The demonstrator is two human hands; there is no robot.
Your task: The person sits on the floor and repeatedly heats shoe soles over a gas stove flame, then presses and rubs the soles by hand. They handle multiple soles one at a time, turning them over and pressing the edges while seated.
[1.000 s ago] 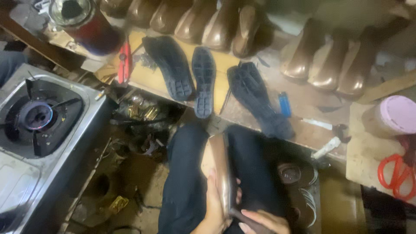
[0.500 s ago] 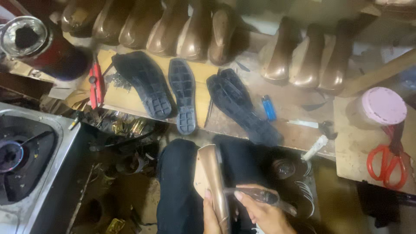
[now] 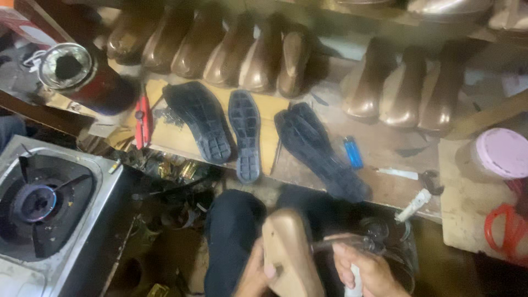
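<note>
We see a worn wooden bench (image 3: 385, 151) across the frame. On it lie three black rubber soles (image 3: 246, 135), tread up, side by side, with a blue lighter (image 3: 352, 152) just right of them and a red-handled tool (image 3: 142, 122) at their left. A row of brown shoe lasts (image 3: 242, 55) stands along the back. A dark tin (image 3: 82, 77) sits far left, a pink-lidded jar (image 3: 498, 157) far right.

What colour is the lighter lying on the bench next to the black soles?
Blue. The lighter shows best in the head view, right of the soles.
</note>
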